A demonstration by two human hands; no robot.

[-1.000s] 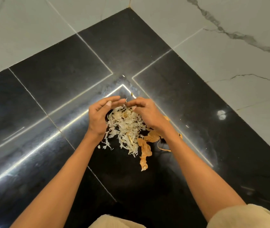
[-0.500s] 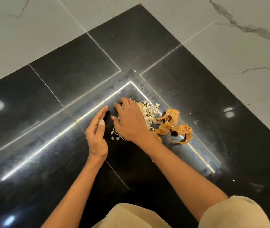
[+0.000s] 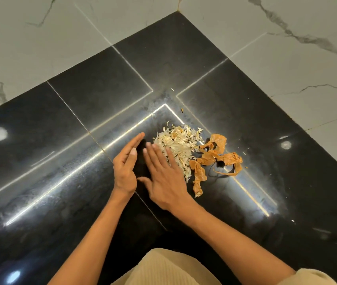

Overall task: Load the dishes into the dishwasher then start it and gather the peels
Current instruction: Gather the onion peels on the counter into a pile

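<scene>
A heap of pale, shredded peels [image 3: 178,144] lies on the black countertop [image 3: 81,112], with orange-brown curled peels [image 3: 214,156] touching its right side. My right hand [image 3: 163,177] lies flat with straight fingers, its fingertips at the left edge of the pale heap. My left hand [image 3: 126,165] stands on its edge just left of the right hand, fingers straight, holding nothing. A few tiny peel scraps [image 3: 182,110] sit beyond the heap near the counter's inner corner.
The black countertop forms an L-shaped corner against white marble wall tiles [image 3: 286,58]. Ceiling lights reflect as bright lines and spots on the polished surface. My beige clothing [image 3: 163,268] shows at the bottom edge.
Both hands had cupped the pile from either side; now the right hand has slid to the pile's left side and flattened, and the left hand has drawn back left. The orange peels lie uncovered.
</scene>
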